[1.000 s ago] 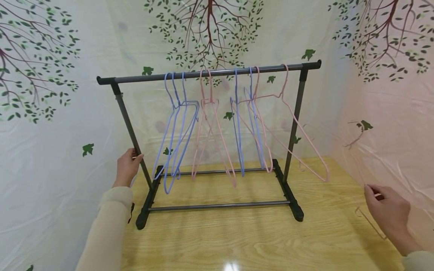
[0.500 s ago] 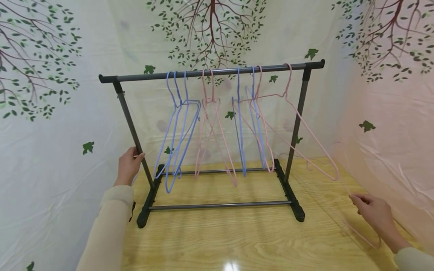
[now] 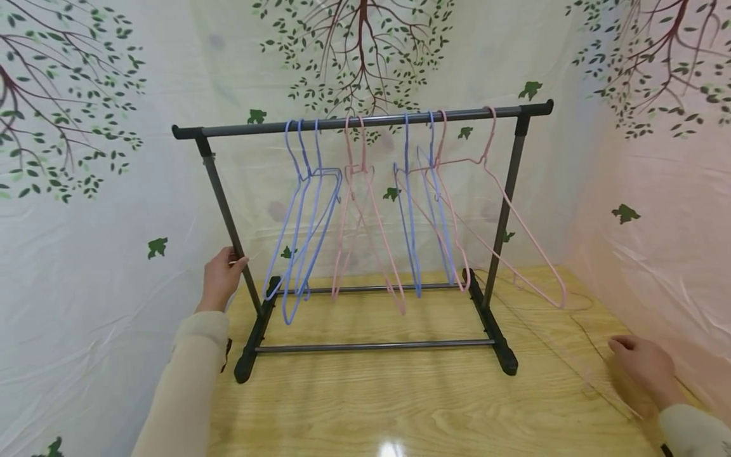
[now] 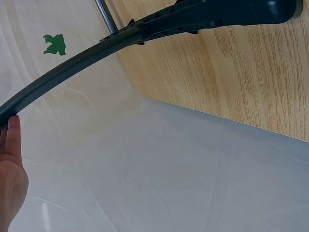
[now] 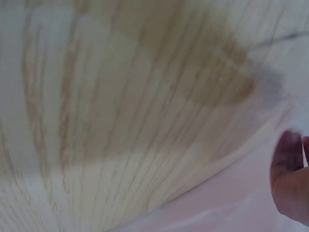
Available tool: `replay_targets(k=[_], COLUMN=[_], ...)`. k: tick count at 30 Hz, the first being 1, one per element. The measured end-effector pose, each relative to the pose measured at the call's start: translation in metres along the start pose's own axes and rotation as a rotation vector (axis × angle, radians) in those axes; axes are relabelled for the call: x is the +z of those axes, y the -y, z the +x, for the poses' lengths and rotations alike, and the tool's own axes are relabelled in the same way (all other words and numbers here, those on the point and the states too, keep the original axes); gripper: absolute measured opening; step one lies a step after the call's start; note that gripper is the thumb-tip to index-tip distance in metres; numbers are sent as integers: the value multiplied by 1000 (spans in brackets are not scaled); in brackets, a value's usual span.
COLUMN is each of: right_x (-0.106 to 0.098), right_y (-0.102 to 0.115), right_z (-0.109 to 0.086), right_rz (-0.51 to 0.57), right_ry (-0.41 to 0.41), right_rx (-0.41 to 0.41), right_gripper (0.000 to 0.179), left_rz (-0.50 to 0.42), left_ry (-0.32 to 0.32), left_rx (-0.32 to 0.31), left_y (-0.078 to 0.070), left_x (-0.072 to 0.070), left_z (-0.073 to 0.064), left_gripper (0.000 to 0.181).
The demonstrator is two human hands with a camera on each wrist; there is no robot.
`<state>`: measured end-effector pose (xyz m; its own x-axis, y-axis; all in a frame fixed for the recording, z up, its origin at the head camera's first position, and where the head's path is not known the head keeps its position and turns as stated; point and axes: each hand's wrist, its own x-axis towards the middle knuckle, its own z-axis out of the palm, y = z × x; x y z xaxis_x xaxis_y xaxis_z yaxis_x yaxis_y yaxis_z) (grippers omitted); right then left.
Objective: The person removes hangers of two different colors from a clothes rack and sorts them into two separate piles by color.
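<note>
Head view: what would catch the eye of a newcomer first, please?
Probably the dark rack standing mid-view on the wood-grain surface, with blue hangers and pink hangers along its top. After that, perhaps the tree pattern on the pale backdrop behind, and the person's left grip holding the rack's left upright.

Pink hanger juts between right post and right hand.

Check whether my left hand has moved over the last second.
No. Judged against the garment rack's left upright, your left hand shows no clear shift up or down it.
</note>
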<state>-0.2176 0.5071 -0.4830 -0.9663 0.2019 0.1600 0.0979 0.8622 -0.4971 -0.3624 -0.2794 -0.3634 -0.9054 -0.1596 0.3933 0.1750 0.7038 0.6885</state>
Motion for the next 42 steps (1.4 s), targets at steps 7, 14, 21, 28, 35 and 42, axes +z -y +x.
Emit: replay_targets(k=[7,14,21,28,35,42], right_x=[-7,-13,-30,-62,-85,-97], right_y=[1,35,90,150,191,220], right_z=[4,12,26,31,26,19], right_rz=[52,123,187,394,571,578], right_ry=[-104,-159,-245,-289,-287,-296], right_rx=[24,13,-41,-104,-195,-247], right_gripper=[53,55,55,53,42,41], left_rz=[0,3,7,11,-13,-88], left_ry=[-3,4,1,-1,11,21], left_rx=[11,26,34,20,-15,-85], left_y=[0,0,1,3,3,3], left_x=[1,1,2,2,2,0], left_z=[-1,-3,-4,-1,2,4], left_gripper=[35,35,36,35,37,43])
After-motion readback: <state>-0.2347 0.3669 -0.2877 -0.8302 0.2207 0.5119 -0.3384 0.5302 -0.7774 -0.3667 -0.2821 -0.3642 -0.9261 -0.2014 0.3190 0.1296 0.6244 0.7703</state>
